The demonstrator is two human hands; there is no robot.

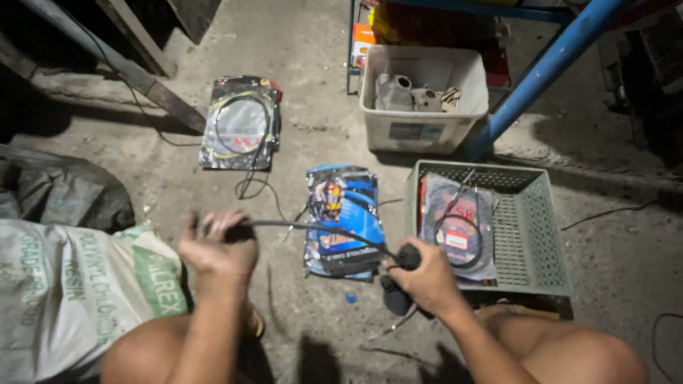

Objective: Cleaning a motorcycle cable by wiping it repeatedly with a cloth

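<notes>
A black cable [320, 230] stretches between my two hands above the concrete floor. My left hand [217, 245] is closed around its left end. My right hand [423, 277] grips the right end, where a black rubber boot or grip [408, 256] sits on the cable. Below the cable lies a blue packet [345, 217] of packaged cable. A small blue cap [351, 296] lies on the floor between my knees.
A grey-green plastic crate [530, 235] at my right holds another packaged cable [455, 227]. A black packet with a coiled cable [240, 122] lies further off. A white tub [423, 99] holds metal parts, beside a blue post [541, 71]. A printed sack [71, 291] rests at my left.
</notes>
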